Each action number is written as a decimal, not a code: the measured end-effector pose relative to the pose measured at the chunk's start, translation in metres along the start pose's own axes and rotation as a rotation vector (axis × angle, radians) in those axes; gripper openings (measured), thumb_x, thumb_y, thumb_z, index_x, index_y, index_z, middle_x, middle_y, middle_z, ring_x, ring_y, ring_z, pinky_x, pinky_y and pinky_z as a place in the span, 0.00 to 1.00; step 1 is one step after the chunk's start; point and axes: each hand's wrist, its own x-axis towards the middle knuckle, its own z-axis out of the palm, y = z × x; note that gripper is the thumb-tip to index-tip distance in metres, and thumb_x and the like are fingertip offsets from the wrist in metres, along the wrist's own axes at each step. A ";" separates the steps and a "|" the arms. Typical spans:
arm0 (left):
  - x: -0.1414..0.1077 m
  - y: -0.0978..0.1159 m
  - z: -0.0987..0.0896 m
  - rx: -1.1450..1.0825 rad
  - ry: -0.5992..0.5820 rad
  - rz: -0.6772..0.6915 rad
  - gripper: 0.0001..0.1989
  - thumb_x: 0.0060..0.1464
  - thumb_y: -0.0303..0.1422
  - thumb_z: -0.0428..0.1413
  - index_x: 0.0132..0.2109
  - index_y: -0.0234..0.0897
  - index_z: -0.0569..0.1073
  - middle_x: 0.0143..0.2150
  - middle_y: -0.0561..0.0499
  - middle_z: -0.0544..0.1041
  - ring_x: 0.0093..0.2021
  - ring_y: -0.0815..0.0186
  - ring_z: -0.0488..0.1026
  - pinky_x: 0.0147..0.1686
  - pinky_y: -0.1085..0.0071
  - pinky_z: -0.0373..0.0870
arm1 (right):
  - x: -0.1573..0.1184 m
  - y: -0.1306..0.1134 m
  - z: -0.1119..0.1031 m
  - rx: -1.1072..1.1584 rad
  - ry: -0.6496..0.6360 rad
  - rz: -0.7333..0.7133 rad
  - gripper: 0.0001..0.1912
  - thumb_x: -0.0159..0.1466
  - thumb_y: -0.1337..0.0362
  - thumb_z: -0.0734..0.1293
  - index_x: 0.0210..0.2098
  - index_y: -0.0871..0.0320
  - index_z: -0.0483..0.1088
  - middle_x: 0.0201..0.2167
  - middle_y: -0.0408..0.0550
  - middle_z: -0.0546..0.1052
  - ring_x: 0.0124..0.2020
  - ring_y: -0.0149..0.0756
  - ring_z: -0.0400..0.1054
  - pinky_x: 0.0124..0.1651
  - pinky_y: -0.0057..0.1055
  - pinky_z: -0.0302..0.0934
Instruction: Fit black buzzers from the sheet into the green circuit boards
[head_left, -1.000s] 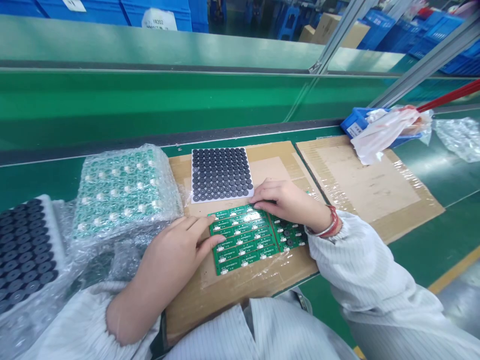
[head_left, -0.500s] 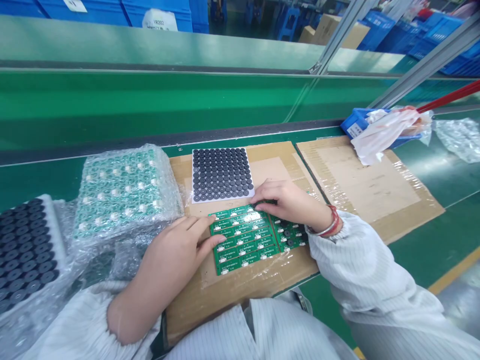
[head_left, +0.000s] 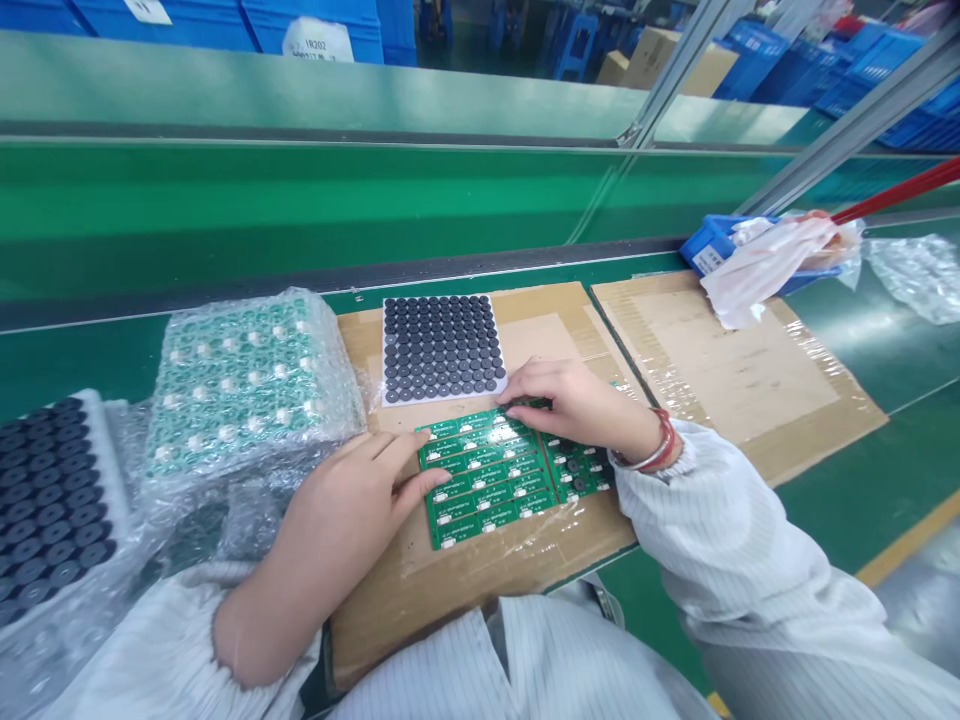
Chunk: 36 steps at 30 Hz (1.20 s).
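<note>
A green circuit board panel (head_left: 487, 485) with rows of small white parts lies on cardboard in front of me. My left hand (head_left: 360, 500) has its thumb over the panel's left side and its fingers along the upper left edge, gripping it. Bent together at the panel's upper right edge are the fingers of my right hand (head_left: 566, 400); whatever is between the fingertips is hidden. Partly beneath that hand, a second panel (head_left: 581, 480) carries some round black parts. Just behind stands a white sheet covered with round black discs (head_left: 442, 345).
Bubble-wrapped green boards (head_left: 240, 375) lie at left, beside another sheet of black discs (head_left: 49, 500). Another cardboard piece (head_left: 742, 370) is at right, with a blue bin (head_left: 712, 245) holding plastic bags behind it. A metal post (head_left: 667, 85) rises beyond the bench's raised edge.
The right fingertips have shifted very slightly at the panel's upper edge. The left hand and the panels keep their places; the whole view drifts a little.
</note>
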 end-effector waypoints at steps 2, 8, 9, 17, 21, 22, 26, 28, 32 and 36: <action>0.000 0.000 0.000 0.004 -0.006 0.000 0.19 0.56 0.45 0.50 0.48 0.39 0.72 0.35 0.48 0.77 0.40 0.56 0.73 0.37 0.64 0.69 | -0.001 -0.002 -0.003 0.089 0.025 0.042 0.06 0.62 0.71 0.65 0.40 0.58 0.71 0.37 0.48 0.74 0.39 0.37 0.67 0.46 0.37 0.62; -0.001 0.000 -0.001 0.008 -0.013 0.001 0.20 0.56 0.46 0.49 0.48 0.39 0.72 0.36 0.48 0.77 0.40 0.56 0.73 0.37 0.63 0.69 | -0.008 -0.008 -0.015 0.792 0.255 0.226 0.05 0.62 0.67 0.68 0.38 0.58 0.71 0.35 0.45 0.73 0.35 0.31 0.67 0.38 0.28 0.63; -0.001 0.000 -0.001 0.007 -0.014 0.005 0.20 0.56 0.46 0.49 0.48 0.39 0.72 0.36 0.48 0.77 0.40 0.56 0.73 0.38 0.63 0.69 | -0.008 -0.009 -0.015 0.873 0.283 0.218 0.05 0.61 0.66 0.69 0.38 0.58 0.71 0.34 0.44 0.72 0.36 0.30 0.67 0.39 0.27 0.62; 0.000 0.000 -0.001 0.002 -0.028 -0.008 0.19 0.56 0.45 0.49 0.48 0.40 0.72 0.36 0.48 0.76 0.40 0.55 0.73 0.40 0.61 0.69 | -0.007 -0.004 -0.011 1.123 0.294 0.205 0.09 0.60 0.61 0.72 0.36 0.59 0.70 0.30 0.43 0.70 0.30 0.28 0.63 0.34 0.26 0.60; 0.000 0.001 -0.001 -0.011 -0.029 -0.008 0.18 0.56 0.45 0.50 0.47 0.39 0.72 0.35 0.48 0.76 0.41 0.55 0.73 0.40 0.60 0.70 | -0.007 -0.005 -0.013 1.161 0.289 0.211 0.09 0.59 0.62 0.72 0.36 0.59 0.71 0.30 0.43 0.70 0.31 0.29 0.63 0.34 0.26 0.60; 0.000 0.001 -0.001 -0.013 -0.026 -0.008 0.18 0.56 0.45 0.50 0.47 0.39 0.72 0.35 0.48 0.76 0.41 0.55 0.73 0.40 0.60 0.70 | -0.008 -0.006 -0.013 1.153 0.289 0.210 0.09 0.59 0.62 0.72 0.36 0.59 0.71 0.30 0.44 0.70 0.32 0.29 0.64 0.35 0.26 0.60; -0.001 0.000 0.000 -0.013 -0.007 0.009 0.18 0.56 0.45 0.49 0.47 0.39 0.71 0.35 0.48 0.76 0.40 0.56 0.72 0.39 0.61 0.70 | -0.008 -0.009 -0.015 0.977 0.292 0.261 0.05 0.59 0.66 0.71 0.35 0.59 0.72 0.32 0.43 0.72 0.33 0.28 0.65 0.37 0.24 0.60; -0.002 -0.001 0.001 -0.010 0.000 0.015 0.18 0.56 0.45 0.49 0.47 0.39 0.71 0.35 0.48 0.76 0.40 0.56 0.72 0.38 0.61 0.69 | -0.008 -0.009 -0.014 0.862 0.244 0.305 0.05 0.59 0.68 0.70 0.36 0.59 0.72 0.32 0.43 0.72 0.32 0.28 0.66 0.36 0.24 0.61; -0.002 -0.001 0.000 -0.018 0.004 0.023 0.18 0.56 0.45 0.50 0.47 0.39 0.71 0.34 0.48 0.75 0.39 0.56 0.72 0.37 0.61 0.69 | -0.005 -0.005 -0.007 0.539 0.120 0.247 0.06 0.61 0.68 0.68 0.39 0.60 0.71 0.31 0.44 0.73 0.31 0.30 0.66 0.35 0.27 0.62; -0.002 0.001 0.002 -0.040 0.066 0.044 0.18 0.54 0.45 0.52 0.46 0.39 0.70 0.37 0.48 0.73 0.41 0.57 0.70 0.38 0.61 0.69 | -0.003 -0.002 -0.003 0.227 0.067 0.188 0.05 0.62 0.71 0.67 0.39 0.60 0.72 0.33 0.45 0.75 0.31 0.30 0.68 0.36 0.27 0.64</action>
